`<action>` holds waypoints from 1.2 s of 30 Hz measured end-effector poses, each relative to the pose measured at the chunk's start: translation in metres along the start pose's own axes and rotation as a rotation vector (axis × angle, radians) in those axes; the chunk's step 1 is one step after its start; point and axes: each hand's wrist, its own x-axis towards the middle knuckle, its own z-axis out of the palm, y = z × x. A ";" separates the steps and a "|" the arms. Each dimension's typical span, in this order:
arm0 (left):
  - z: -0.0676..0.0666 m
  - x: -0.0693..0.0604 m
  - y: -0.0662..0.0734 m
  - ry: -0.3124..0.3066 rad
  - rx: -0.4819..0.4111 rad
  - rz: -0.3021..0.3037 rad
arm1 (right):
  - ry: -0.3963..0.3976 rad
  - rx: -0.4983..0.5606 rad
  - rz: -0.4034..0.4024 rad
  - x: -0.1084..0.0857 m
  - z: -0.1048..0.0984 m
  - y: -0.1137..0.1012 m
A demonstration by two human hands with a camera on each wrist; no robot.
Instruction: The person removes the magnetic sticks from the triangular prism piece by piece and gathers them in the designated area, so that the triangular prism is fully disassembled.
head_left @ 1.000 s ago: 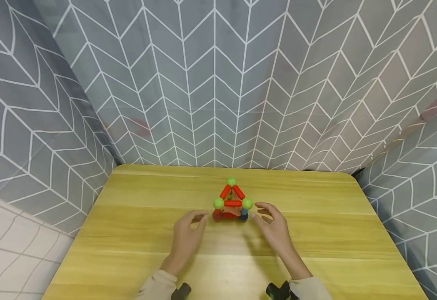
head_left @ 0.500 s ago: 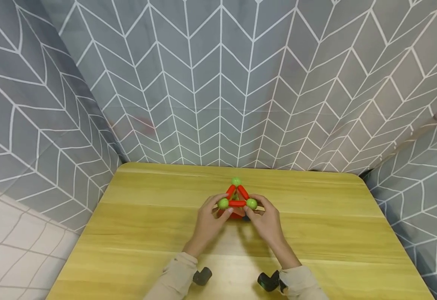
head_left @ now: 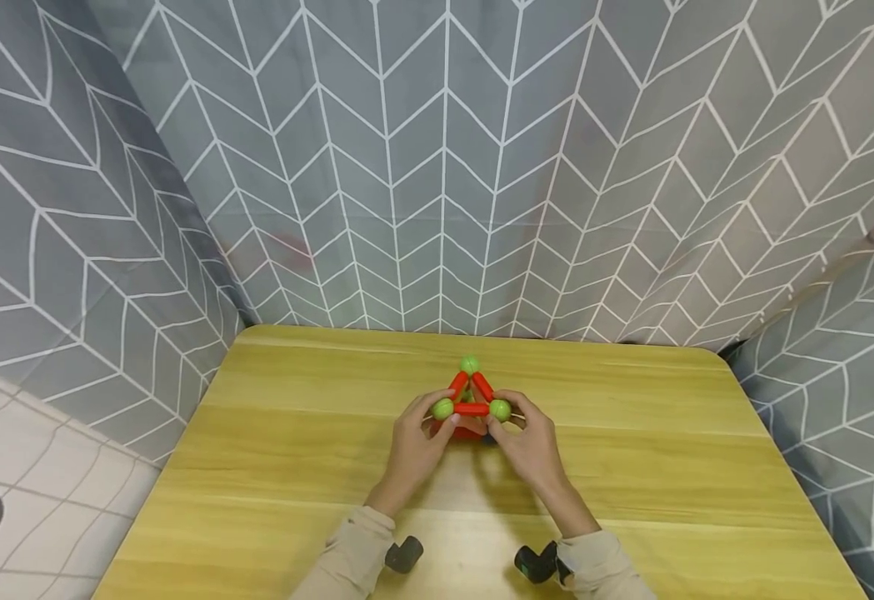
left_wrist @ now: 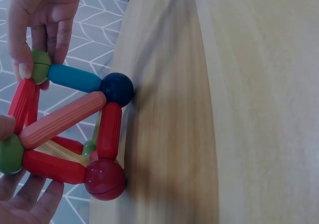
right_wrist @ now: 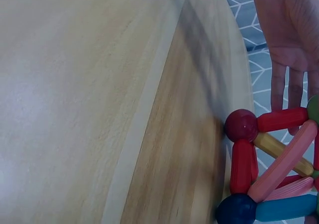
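A frame of magnetic rods and balls [head_left: 471, 409] stands on the wooden table, three green balls forming its top triangle with red rods. My left hand [head_left: 416, 446] pinches the left green ball [head_left: 442, 408] between thumb and fingers. The right green ball [head_left: 500, 409] is held the same way by my right hand [head_left: 532, 444]. In the left wrist view, a dark blue ball [left_wrist: 117, 89] and a dark red ball [left_wrist: 104, 179] form lower corners. A blue rod [left_wrist: 75, 78], a slanting salmon rod [left_wrist: 65, 119] and a yellow rod [right_wrist: 279, 151] show too. The hands partly hide the lower sides.
The wooden table [head_left: 279, 467] extends around the frame on every side. Grey chevron-patterned curtains [head_left: 444, 167] hang behind it and at both sides. A white patterned cloth [head_left: 24, 492] lies at the lower left. Dark wrist devices [head_left: 404, 554] sit by both sleeves.
Both hands have come inward from beside the frame and taken hold of its two near green balls. Over the last half second the frame has barely shifted.
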 end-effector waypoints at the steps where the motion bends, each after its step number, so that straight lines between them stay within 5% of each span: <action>1: 0.000 0.000 0.000 0.002 -0.008 -0.005 | -0.002 -0.002 -0.002 0.000 0.000 0.000; 36: -0.004 0.002 -0.001 0.020 -0.002 -0.032 | 0.039 0.043 -0.040 0.005 0.008 0.010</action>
